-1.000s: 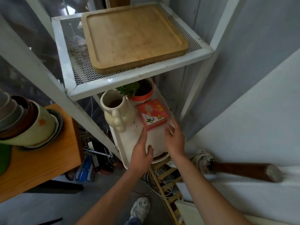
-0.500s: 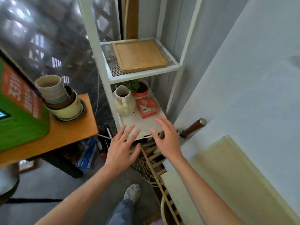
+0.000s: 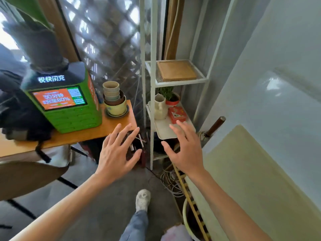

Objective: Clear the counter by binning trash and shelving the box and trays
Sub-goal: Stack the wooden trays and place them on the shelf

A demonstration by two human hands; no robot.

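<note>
A white tray (image 3: 165, 130) lies on the lower level of the white metal shelf (image 3: 151, 105). On it stand a red box (image 3: 177, 114), a cream jug (image 3: 160, 106) and a small potted plant (image 3: 171, 97). A wooden tray (image 3: 176, 70) lies on the mesh level above. My left hand (image 3: 118, 152) and my right hand (image 3: 185, 148) hover in front of the shelf with fingers spread, holding nothing and touching nothing.
A wooden table (image 3: 83, 134) at left carries a green charging kiosk (image 3: 64, 101) and stacked flower pots (image 3: 114, 101). A grey counter (image 3: 260, 171) runs along the right. Cables and a wooden rack (image 3: 189, 197) lie on the floor under the shelf. My shoe (image 3: 142, 200) stands on the concrete floor.
Both hands let go of the white tray on the lower shelf and drew back toward me, fingers spreading. The view pulled away from the shelf.
</note>
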